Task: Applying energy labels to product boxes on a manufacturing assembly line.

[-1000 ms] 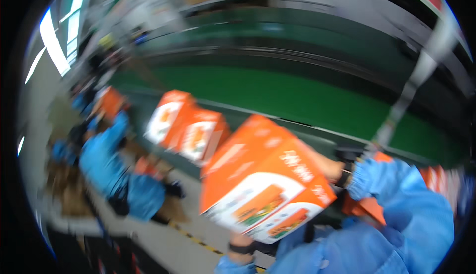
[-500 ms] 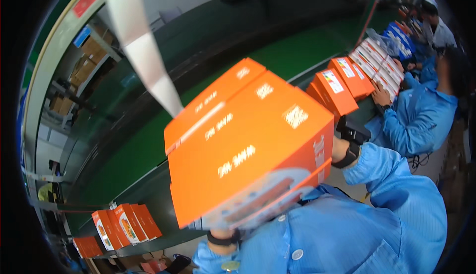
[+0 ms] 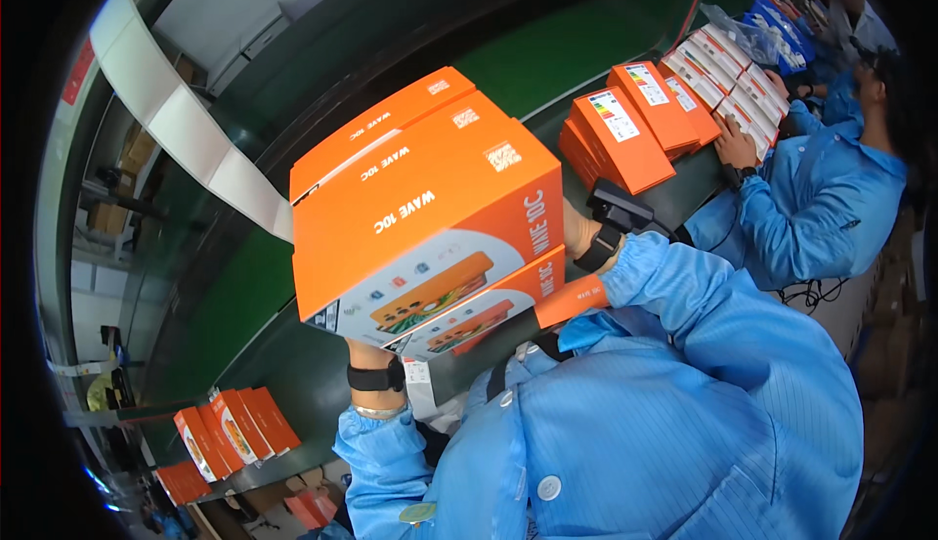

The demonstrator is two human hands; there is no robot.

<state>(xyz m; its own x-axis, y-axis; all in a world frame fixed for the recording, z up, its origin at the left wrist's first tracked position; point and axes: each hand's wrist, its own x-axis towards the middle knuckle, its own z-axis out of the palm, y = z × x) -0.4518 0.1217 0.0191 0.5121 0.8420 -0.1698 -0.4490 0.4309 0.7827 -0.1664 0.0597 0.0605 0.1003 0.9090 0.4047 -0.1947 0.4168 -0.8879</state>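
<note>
Several orange printed cartons, pressed together as one block (image 3: pixel 391 188), are held up in front of my chest. White panels with a picture of a device face me on their near side. My left hand (image 3: pixel 367 353) supports the block at its lower near-left corner, its fingers hidden under the cartons. At the right end, my right hand (image 3: pixel 578 231) grips the block, fingers mostly hidden behind it. Each wrist wears a black strap. Beneath the block, near my right forearm, another orange carton (image 3: pixel 573 300) shows in part.
To the right, orange cartons (image 3: pixel 625 139) with labels stand on the dark green bench beside stacked white boxes (image 3: pixel 728 76). A co-worker in blue (image 3: pixel 806 198) touches those boxes. More orange cartons (image 3: pixel 234 428) stand at lower left. A white folded strip (image 3: pixel 186 129) hangs at upper left.
Both my hands have carried the block of cartons left and slightly away from me. The view has shifted, and the lower carton near my right forearm now shows.
</note>
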